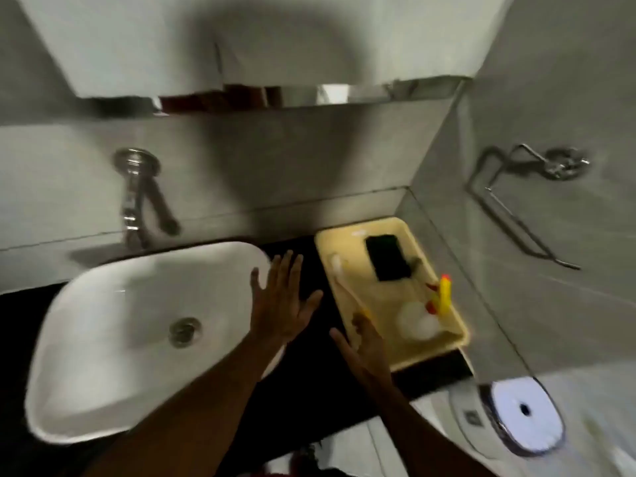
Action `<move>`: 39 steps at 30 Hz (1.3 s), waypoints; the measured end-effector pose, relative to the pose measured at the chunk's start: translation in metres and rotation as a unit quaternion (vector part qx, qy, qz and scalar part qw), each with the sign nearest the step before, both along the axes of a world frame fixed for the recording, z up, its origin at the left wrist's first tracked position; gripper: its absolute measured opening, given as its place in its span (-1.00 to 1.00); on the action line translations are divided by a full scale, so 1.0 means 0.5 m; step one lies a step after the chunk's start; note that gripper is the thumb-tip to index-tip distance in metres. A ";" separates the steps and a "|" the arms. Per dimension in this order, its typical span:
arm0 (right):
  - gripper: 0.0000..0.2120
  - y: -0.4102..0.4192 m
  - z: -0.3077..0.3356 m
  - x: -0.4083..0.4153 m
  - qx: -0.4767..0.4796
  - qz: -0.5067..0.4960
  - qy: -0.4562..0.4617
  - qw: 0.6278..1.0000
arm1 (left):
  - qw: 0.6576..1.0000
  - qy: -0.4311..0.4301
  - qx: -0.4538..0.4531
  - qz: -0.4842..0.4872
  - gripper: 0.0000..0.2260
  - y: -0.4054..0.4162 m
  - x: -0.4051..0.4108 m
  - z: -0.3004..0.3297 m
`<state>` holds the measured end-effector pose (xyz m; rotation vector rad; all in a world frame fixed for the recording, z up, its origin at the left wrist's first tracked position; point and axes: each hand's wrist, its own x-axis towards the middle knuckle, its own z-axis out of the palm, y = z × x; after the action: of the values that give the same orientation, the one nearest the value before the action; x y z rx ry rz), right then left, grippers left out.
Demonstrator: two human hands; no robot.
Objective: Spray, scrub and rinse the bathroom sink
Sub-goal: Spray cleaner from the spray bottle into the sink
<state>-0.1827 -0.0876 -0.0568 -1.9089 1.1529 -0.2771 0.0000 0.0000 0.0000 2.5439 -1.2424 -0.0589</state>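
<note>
A white oval sink basin [113, 332] with a metal drain [184, 331] sits on a black counter [306, 390]. A chrome wall tap [134, 197] hangs above its back edge. To the right, a yellow tray [444, 349] holds a white spray bottle with a yellow and red trigger [444, 294], a dark green sponge [389, 257] and a white brush [344, 277]. My left hand [280, 304] is spread flat over the sink's right rim, holding nothing. Fingers apart, my right hand [361, 342] hovers at the tray's near left edge.
A mirror with a chrome shelf strip [309, 94] runs along the grey tiled wall. A metal towel ring [530, 187] is fixed on the right wall. A white toilet flush button [523, 414] lies at lower right.
</note>
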 end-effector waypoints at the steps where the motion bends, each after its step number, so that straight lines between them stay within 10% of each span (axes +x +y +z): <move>1: -0.18 -0.007 -0.015 -0.041 0.019 -0.044 -0.008 0.999 | 0.999 0.026 0.021 -0.019 -0.28 -0.023 -0.030 -0.028; 8: -0.30 -0.183 -0.030 -0.161 0.009 -0.277 -0.074 0.958 | 0.987 0.076 0.113 -0.083 -0.10 -0.102 -0.185 -0.195; 12: -0.09 -0.305 -0.012 -0.162 0.003 -0.182 -0.093 0.979 | 0.980 0.088 0.152 -0.088 -0.10 -0.092 -0.230 -0.255; 26: -0.56 -0.305 0.040 -0.035 -0.148 0.084 -0.061 0.984 | 0.978 0.078 0.149 -0.124 -0.14 -0.061 -0.181 -0.198; 31: -0.84 -0.194 0.087 0.094 -0.111 0.344 -0.005 0.932 | 0.998 0.002 0.054 0.017 -0.26 0.191 -0.038 -0.149; 39: -0.77 0.109 0.092 0.245 0.102 0.339 0.040 0.934 | 0.927 0.050 0.196 0.316 -0.07 0.602 0.163 -0.156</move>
<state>-0.0601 -0.0332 -0.0107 -2.0126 0.4852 0.2922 0.0817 0.3012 -0.0779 3.1132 -0.3433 -0.3135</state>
